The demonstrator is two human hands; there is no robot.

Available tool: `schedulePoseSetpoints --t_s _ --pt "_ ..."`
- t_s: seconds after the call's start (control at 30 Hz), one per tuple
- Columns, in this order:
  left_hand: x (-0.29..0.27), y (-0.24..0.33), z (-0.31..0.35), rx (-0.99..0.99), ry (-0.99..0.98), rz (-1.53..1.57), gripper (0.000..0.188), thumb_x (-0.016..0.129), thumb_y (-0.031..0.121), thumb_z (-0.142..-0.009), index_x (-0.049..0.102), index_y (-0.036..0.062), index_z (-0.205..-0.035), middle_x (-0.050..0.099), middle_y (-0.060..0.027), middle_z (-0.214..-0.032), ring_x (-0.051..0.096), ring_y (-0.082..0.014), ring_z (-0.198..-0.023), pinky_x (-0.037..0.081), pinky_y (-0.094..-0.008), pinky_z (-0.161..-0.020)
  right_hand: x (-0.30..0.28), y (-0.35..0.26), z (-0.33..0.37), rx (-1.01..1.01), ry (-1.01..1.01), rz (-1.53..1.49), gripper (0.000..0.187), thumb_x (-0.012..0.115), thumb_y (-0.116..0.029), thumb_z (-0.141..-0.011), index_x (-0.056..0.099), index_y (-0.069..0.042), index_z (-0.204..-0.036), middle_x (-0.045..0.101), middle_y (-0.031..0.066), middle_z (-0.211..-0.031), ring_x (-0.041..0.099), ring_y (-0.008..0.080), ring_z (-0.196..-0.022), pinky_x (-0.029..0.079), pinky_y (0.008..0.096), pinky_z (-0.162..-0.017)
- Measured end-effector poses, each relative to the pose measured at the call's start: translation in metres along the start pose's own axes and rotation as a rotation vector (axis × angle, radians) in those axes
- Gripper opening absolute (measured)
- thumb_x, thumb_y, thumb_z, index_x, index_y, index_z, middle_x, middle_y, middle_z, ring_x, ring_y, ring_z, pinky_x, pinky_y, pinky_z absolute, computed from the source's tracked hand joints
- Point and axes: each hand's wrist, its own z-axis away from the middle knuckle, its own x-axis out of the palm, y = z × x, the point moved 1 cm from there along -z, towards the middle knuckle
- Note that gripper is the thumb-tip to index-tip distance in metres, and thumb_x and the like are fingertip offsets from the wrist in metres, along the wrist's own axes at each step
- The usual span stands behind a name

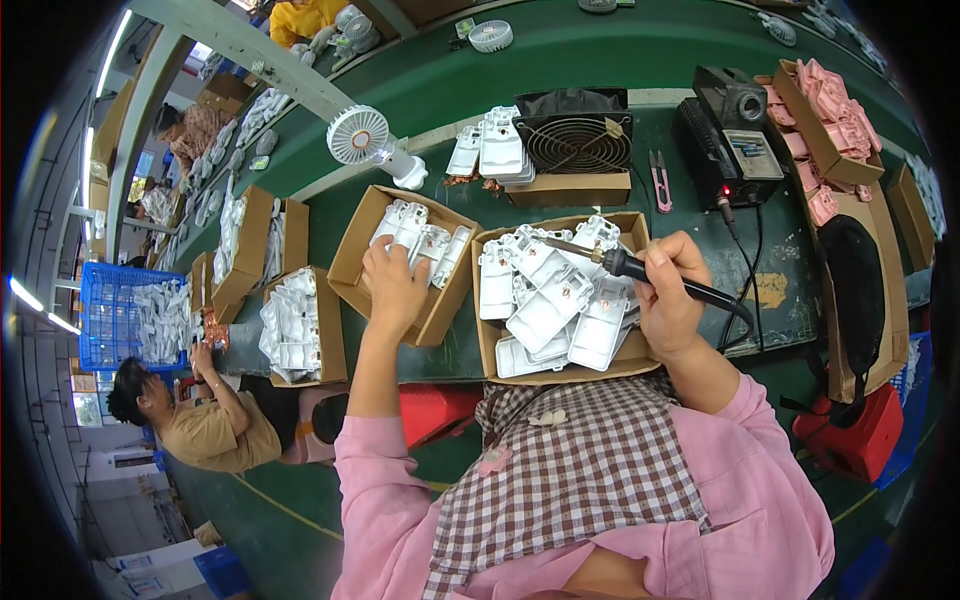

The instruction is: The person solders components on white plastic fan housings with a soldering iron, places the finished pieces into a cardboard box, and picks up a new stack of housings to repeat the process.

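My right hand is wrapped round the black handle of a soldering iron. Its metal tip points left, over a cardboard box heaped with white plastic housings, some showing small copper-coloured parts. My left hand reaches into a second cardboard box just to the left. Its fingers are slightly apart and touch the white plastic parts inside; the fingertips are partly hidden among them. I cannot see any part lifted in that hand.
Behind the boxes stand a small white fan, a black square fan and pink-handled snips. A soldering station trails its cable at the right. Pink parts fill boxes beyond it. A co-worker sits at the left.
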Motion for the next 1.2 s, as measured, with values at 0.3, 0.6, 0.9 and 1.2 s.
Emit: schedulePoseSetpoints --t_s 0.3,0.6,0.9,1.2 --pt "-0.002 0.008 0.01 -0.055 -0.158 0.193 0.037 0.062 0.01 -0.083 0.043 -0.0058 -0.11 0.047 -0.0271 -0.111 0.048 -0.0431 -0.102 0.041 -0.0449 -0.09 0.0 0.002 -0.001 -0.012 -0.005 0.002 0.018 0.057 -0.018 -0.091 0.051 -0.004 -0.08 0.05 -0.0012 -0.062 0.039 0.0022 -0.048 0.031 0.0177 -0.042" --pt "-0.004 -0.028 0.008 -0.416 -0.095 0.953 0.038 0.061 0.008 -0.084 0.051 -0.0042 -0.119 0.059 -0.0158 -0.112 0.059 -0.0263 -0.099 0.046 -0.034 -0.086 -0.001 0.001 0.002 -0.02 -0.018 -0.018 0.018 0.057 -0.018 -0.091 0.05 -0.004 -0.08 0.05 -0.0005 -0.063 0.039 0.0029 -0.048 0.031 0.0177 -0.043" --pt "-0.066 0.056 0.018 -0.272 -0.138 1.95 0.045 0.063 0.006 -0.08 0.047 -0.0032 -0.121 0.06 -0.0173 -0.108 0.065 -0.0283 -0.089 0.057 -0.0349 -0.06 -0.001 0.002 0.0 -0.026 0.007 -0.075 0.018 0.055 -0.016 -0.091 0.05 -0.004 -0.081 0.049 0.0008 -0.061 0.04 0.0041 -0.045 0.031 0.0192 -0.041" --pt "-0.029 0.147 0.016 -0.21 -0.246 1.845 0.046 0.066 0.007 -0.08 0.047 0.0005 -0.122 0.062 -0.0158 -0.113 0.065 -0.0219 -0.092 0.053 -0.0318 -0.076 -0.001 0.0 0.004 -0.133 0.02 -0.09 0.016 0.052 -0.016 -0.094 0.05 -0.002 -0.088 0.054 0.0054 -0.065 0.044 0.0062 -0.045 0.035 0.02 -0.041"
